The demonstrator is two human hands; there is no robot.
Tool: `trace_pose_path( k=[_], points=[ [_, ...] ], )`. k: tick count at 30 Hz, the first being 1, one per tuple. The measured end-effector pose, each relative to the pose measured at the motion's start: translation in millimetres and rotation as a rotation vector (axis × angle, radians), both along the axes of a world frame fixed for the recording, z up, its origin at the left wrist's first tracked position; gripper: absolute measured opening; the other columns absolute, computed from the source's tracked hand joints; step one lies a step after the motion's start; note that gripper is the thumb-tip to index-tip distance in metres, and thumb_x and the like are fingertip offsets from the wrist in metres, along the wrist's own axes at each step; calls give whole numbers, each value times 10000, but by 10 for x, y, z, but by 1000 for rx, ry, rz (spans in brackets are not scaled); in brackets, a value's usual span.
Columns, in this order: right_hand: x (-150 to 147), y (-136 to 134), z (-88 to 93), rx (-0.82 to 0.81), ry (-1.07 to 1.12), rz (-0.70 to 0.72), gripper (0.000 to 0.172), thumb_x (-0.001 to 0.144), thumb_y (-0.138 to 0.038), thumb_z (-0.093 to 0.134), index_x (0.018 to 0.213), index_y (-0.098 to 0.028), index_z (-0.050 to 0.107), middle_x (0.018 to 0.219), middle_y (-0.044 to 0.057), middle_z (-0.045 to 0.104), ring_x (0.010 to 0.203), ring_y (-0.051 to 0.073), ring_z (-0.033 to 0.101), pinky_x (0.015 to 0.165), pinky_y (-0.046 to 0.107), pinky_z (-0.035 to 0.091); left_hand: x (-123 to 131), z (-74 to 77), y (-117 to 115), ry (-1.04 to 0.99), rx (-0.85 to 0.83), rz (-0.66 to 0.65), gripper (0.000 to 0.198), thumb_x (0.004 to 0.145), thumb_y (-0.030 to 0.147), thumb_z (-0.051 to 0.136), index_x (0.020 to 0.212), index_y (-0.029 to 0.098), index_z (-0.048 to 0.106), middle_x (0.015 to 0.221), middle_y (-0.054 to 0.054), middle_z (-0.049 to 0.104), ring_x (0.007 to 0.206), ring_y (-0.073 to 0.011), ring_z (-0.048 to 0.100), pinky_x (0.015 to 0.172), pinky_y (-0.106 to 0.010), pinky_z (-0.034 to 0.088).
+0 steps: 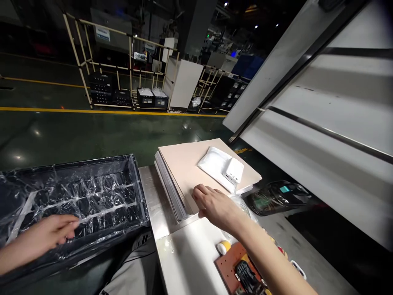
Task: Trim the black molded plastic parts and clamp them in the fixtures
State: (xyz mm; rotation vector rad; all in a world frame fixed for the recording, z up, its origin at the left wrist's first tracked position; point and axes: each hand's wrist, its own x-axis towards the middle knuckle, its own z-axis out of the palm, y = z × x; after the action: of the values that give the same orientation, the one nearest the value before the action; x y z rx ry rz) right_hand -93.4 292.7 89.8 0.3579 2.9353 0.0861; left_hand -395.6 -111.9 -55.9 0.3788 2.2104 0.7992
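My left hand [52, 234] hovers open over a black compartment tray [92, 196] covered in crinkled clear plastic film, and holds nothing. My right hand [215, 206] rests its fingertips on a stack of beige boards [181, 164], near the stack's front edge. A white padded bag [213, 165] lies on top of the stack, with a small white box-shaped device [235, 171] on it. Thin grey sheets show along the stack's left side.
The stack stands on a steel table [152, 192] with a white panel [184, 264] in front. A brown pegboard [230, 266] holds dark items below my right arm. Large white panels [322, 106] rise at right. A black bag [278, 198] lies beyond the table. Racks [123, 69] stand behind a yellow floor line.
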Motion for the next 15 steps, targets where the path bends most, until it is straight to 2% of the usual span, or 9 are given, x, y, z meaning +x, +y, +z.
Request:
trace_pose_path(
  k=[1, 2, 6, 8, 9, 11, 12, 13, 15],
  points=[
    [13, 21, 14, -24, 0, 3, 242, 781, -152, 702, 969, -207, 560, 1033, 51, 625, 896, 225, 615, 748, 320, 436, 218, 103, 198, -109, 119, -119, 539, 770, 643, 643, 1118, 233, 686, 836, -21, 760, 718, -217, 661, 577, -278, 485],
    [29, 45, 36, -59, 5, 4, 212, 797, -146, 677, 968, -210, 570, 1020, 45, 635, 882, 215, 619, 737, 308, 432, 440, 219, 408, -187, 200, -209, 536, 813, 633, 612, 1127, 205, 683, 844, -45, 759, 710, -218, 664, 573, -286, 491],
    [129, 135, 180, -240, 72, -32, 189, 910, -218, 570, 1086, -245, 633, 1059, 30, 685, 911, 193, 648, 733, 270, 432, 1157, 729, 1320, -489, 515, -389, 427, 925, 499, 562, 1089, 127, 694, 862, -104, 757, 716, -199, 689, 610, -278, 523],
    [197, 155, 260, -268, 144, -93, 219, 979, -282, 470, 1053, -248, 674, 988, 28, 713, 844, 188, 658, 694, 267, 425, 1333, 941, 1807, -704, 677, -344, 399, 939, 442, 571, 1123, 106, 684, 983, -147, 757, 788, -199, 711, 665, -270, 552],
    [236, 160, 295, -260, 195, -134, 278, 1001, -312, 423, 1003, -236, 691, 923, 32, 719, 792, 188, 654, 667, 271, 418, 1378, 1022, 2057, -817, 748, -314, 404, 942, 421, 575, 1165, 96, 666, 1103, -178, 734, 894, -214, 719, 754, -278, 568],
    [333, 188, 343, -247, 312, -218, 386, 1021, -371, 370, 915, -212, 706, 796, 42, 706, 714, 194, 636, 634, 281, 411, 1409, 1132, 2555, -999, 829, -221, 448, 935, 430, 584, 1165, 52, 652, 1213, -238, 683, 1029, -258, 708, 895, -313, 563],
    [392, 225, 354, -280, 357, -244, 403, 1018, -406, 378, 914, -208, 713, 785, 46, 706, 716, 199, 637, 644, 285, 424, 1409, 1162, 2791, -1041, 834, -157, 464, 930, 438, 588, 1137, 29, 655, 1203, -261, 680, 1046, -277, 707, 930, -338, 560],
    [458, 286, 355, -354, 387, -253, 389, 1007, -438, 405, 975, -212, 720, 835, 52, 719, 762, 208, 649, 677, 289, 450, 1408, 1178, 3008, -1042, 834, -92, 460, 929, 437, 586, 1106, 20, 660, 1163, -268, 694, 1024, -288, 716, 931, -363, 568],
    [600, 500, 327, -561, 448, -283, 385, 982, -469, 463, 1231, -244, 651, 1059, 69, 721, 927, 226, 663, 780, 304, 499, 1410, 1173, 3359, -964, 829, 13, 376, 940, 385, 574, 1070, 43, 664, 1060, -232, 735, 932, -269, 741, 878, -380, 599]
  ],
)
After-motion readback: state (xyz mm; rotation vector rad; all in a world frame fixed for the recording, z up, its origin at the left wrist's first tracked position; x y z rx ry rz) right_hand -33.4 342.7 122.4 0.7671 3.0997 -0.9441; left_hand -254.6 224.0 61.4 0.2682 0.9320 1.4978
